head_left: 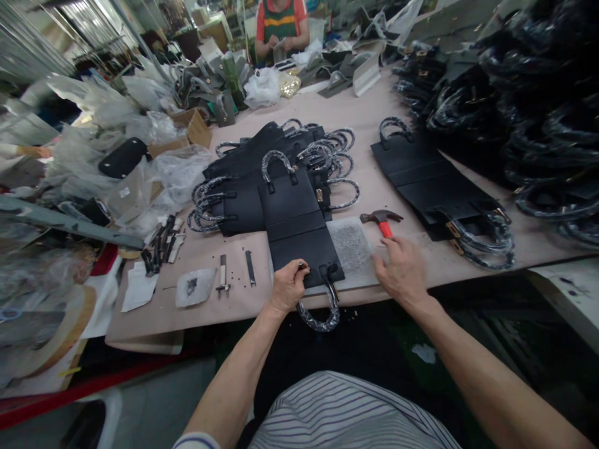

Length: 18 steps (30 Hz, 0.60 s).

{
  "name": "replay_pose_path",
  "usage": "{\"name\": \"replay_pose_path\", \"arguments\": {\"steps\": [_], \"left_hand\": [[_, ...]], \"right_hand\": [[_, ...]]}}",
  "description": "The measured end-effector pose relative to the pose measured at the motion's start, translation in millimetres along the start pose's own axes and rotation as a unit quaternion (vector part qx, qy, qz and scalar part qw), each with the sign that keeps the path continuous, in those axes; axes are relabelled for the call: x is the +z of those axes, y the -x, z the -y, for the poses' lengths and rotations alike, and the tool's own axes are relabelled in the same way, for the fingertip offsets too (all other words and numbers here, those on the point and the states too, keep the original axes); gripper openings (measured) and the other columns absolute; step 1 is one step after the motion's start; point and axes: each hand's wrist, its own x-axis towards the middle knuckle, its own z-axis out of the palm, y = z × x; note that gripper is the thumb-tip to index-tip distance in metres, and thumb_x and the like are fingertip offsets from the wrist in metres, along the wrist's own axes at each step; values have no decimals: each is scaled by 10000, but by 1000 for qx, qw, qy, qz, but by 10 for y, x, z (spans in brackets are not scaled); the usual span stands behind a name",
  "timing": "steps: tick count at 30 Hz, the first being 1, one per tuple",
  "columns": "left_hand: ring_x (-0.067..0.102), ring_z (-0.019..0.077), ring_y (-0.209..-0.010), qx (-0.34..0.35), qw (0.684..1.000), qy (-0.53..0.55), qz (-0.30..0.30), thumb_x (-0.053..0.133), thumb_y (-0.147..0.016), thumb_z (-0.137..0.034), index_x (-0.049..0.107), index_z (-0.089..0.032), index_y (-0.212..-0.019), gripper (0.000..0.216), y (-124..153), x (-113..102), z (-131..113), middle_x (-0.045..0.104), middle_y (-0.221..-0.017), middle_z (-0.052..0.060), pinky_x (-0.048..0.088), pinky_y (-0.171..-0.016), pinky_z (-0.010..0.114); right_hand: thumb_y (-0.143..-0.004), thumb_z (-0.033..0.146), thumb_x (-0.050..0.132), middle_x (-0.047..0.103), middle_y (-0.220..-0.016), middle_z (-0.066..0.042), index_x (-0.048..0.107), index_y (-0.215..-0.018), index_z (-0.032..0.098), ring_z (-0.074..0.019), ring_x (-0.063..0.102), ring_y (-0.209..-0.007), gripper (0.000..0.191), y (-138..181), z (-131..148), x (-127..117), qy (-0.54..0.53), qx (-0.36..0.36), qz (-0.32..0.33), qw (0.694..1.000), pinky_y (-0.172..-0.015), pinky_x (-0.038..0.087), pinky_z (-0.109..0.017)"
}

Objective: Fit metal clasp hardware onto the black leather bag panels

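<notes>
A flat black leather bag panel (299, 224) with a wrapped handle at each end lies in front of me, across a pale work pad (350, 246). My left hand (287, 285) is closed at the panel's near edge, beside the near handle (322, 312), pinching a small dark piece I cannot make out. My right hand (401, 269) rests palm down with fingers apart on the pad's right edge, holding nothing. Just beyond its fingertips lies a hammer (381, 219) with a red grip.
Stacked black panels with handles (262, 168) lie behind, more at right (435, 181), and a heap of wrapped bags (528, 112) far right. Small metal tools (223, 274) and black tabs (161, 246) lie left. Plastic bags (140, 156) crowd the left. Another person (281, 28) works at the far end.
</notes>
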Motion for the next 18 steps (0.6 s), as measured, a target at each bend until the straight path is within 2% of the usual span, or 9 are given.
{"name": "replay_pose_path", "arguments": {"steps": [2, 4, 6, 8, 10, 11, 14, 15, 18], "left_hand": [[697, 184, -820, 14, 1000, -3, 8, 515, -947, -248, 662, -223, -924, 151, 12, 14, 25, 727, -873, 46, 545, -790, 297], [704, 188, -834, 33, 999, 0, 11, 511, -951, -244, 670, -222, -952, 160, 23, 21, 47, 734, -893, 52, 549, -797, 302], [710, 189, -845, 50, 999, 8, 10, 505, -954, -230, 671, -221, -966, 166, 27, 21, 60, 741, -908, 57, 552, -805, 305], [713, 187, -845, 60, 998, 17, 12, 506, -953, -213, 670, -218, -957, 164, 23, 15, 64, 744, -913, 57, 552, -811, 303], [712, 183, -844, 65, 997, 24, 15, 513, -950, -202, 670, -216, -942, 157, 14, 9, 62, 743, -908, 53, 550, -818, 298], [711, 181, -838, 65, 997, 25, 14, 517, -949, -198, 669, -215, -935, 154, 9, 7, 60, 741, -898, 49, 548, -816, 294], [705, 175, -809, 57, 998, 27, 9, 525, -942, -189, 667, -218, -921, 146, -2, 7, 61, 730, -860, 37, 542, -800, 283], [703, 173, -805, 54, 998, 27, 9, 524, -942, -190, 665, -219, -920, 146, -3, 8, 63, 728, -857, 35, 540, -799, 282], [703, 175, -820, 51, 998, 23, 14, 520, -948, -201, 663, -221, -926, 145, -3, 11, 76, 729, -872, 38, 538, -810, 283]], "right_hand": [[-886, 362, 534, 618, -1125, -244, 639, -1130, 94, -379, 589, -1028, 377, 7, -253, -90, 76, 64, 63, 993, -853, 471, -495], [-863, 378, 543, 629, -993, -207, 638, -1024, 125, -346, 604, -914, 315, -20, -409, -159, 67, 135, 128, 980, -766, 472, -454], [-809, 359, 594, 613, -855, -129, 608, -901, 175, -283, 594, -792, 206, -98, -439, -220, -60, 231, 182, 954, -685, 469, -396], [-767, 322, 626, 567, -740, -53, 561, -818, 206, -212, 554, -664, 142, -206, -355, -286, -228, 308, 230, 895, -603, 467, -339], [-770, 320, 625, 519, -669, -6, 517, -771, 217, -153, 486, -547, 150, -300, -191, -366, -337, 328, 269, 840, -513, 446, -290], [-790, 336, 609, 499, -651, 8, 493, -762, 220, -131, 448, -502, 167, -328, -91, -413, -360, 324, 280, 829, -473, 424, -271], [-885, 457, 527, 435, -624, 47, 445, -806, 238, -101, 352, -424, 247, -307, 234, -600, -393, 309, 269, 823, -390, 328, -233], [-916, 516, 489, 425, -618, 53, 451, -830, 243, -104, 346, -416, 290, -271, 337, -677, -393, 290, 251, 836, -381, 308, -232], [-956, 617, 431, 464, -598, 29, 488, -824, 247, -135, 424, -457, 398, -130, 591, -902, -306, 129, 173, 927, -430, 321, -260]]}}
